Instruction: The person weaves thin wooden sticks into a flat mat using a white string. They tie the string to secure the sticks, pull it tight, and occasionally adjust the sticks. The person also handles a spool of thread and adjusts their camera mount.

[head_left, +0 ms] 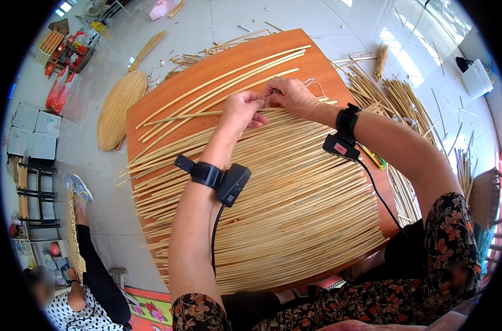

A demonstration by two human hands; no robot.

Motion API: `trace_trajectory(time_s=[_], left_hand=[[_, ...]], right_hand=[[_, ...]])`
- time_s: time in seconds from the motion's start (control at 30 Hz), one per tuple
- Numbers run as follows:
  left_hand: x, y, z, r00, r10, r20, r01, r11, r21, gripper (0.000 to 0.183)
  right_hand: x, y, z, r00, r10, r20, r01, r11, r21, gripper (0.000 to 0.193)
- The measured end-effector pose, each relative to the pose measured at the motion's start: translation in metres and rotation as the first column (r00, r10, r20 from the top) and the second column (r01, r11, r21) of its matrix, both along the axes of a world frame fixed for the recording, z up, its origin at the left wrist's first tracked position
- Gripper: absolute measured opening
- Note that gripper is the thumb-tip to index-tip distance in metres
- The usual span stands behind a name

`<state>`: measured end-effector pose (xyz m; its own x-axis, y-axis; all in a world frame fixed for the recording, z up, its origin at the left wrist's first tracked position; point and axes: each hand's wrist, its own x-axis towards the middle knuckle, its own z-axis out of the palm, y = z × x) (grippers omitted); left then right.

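A wide mat of pale, peeled stalks [284, 182] laid side by side covers most of the wooden table. At its far edge, my left hand [241, 112] and my right hand [294, 95] meet with their fingertips pinched. A thin white thread [266, 101] runs between them beside the outermost stalk, and its loose tail curls past my right hand. The exact grip on the thread is partly hidden by the fingers. Several loose stalks [206, 87] lie on the table beyond the mat, to the left of my hands.
The orange-brown tabletop [309, 41] is curved. A yellow-green tool [375, 158] lies by the mat's right side. An oval woven panel [121, 110] is on the floor at left; stalk bundles [397, 96] lie at right. A seated person [85, 292] holds a woven piece. Cables hang from my wrists.
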<state>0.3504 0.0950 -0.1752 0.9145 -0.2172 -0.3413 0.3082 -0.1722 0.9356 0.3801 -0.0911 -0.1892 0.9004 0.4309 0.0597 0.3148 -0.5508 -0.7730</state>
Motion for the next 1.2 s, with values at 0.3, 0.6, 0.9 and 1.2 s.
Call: trace_trajectory(time_s=[0.3,0.6,0.9,1.2], left_hand=[[0.003,0.006,-0.006,0.991,0.119,-0.060,-0.126,0.984,-0.126,0.028],[-0.001,0.001,0.000,0.984,0.174,-0.027,-0.175,0.981,-0.077,0.017],[-0.001,0.003,-0.001,0.968,0.128,0.216,-0.181,0.951,0.249,0.013],[-0.008,0.008,0.011,0.941,-0.108,0.321,-0.115,0.790,0.602,0.014]], right_hand=[[0.001,-0.001,-0.003,0.999,-0.006,0.037,0.005,1.000,0.008,0.014],[0.003,-0.001,-0.006,1.000,-0.005,0.002,0.005,0.999,0.041,0.018],[0.007,-0.003,-0.007,0.986,-0.028,-0.163,0.051,0.989,0.142,0.010],[0.002,-0.002,-0.005,0.994,-0.105,0.002,0.105,0.994,0.031,0.016]])
